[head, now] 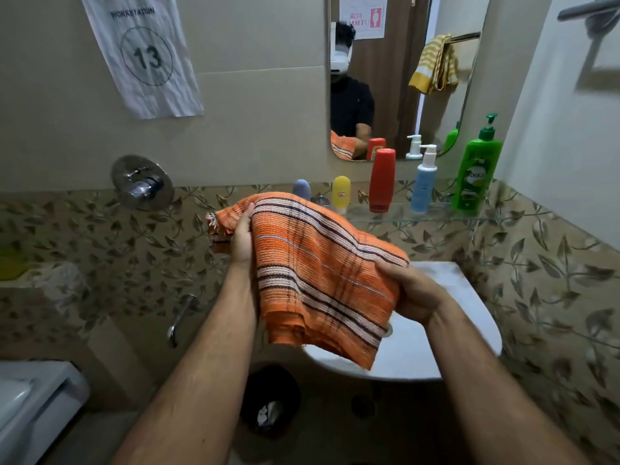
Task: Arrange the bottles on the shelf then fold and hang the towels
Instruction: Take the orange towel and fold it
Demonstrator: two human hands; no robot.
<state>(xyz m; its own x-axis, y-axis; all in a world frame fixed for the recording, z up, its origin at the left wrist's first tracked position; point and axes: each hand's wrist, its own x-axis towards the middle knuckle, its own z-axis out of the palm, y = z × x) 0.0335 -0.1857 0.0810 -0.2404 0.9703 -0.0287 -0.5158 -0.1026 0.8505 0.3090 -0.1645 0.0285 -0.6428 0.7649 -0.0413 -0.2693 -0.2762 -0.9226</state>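
Overhead, two hands hold one orange striped towel [318,273] above the white sink [463,337]: the left hand [242,234] grips its far corner, the right hand [414,290] its near edge. Behind, five bottles line the glass shelf [436,214]; one yellow towel [434,63] hangs mirrored.

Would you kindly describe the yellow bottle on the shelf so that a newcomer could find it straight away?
Start at the wall mirror; just below it a glass shelf carries a row of bottles. The yellow bottle stands second from the left, between a grey-blue bottle and a tall red bottle. It alone is yellow, short and pumpless.
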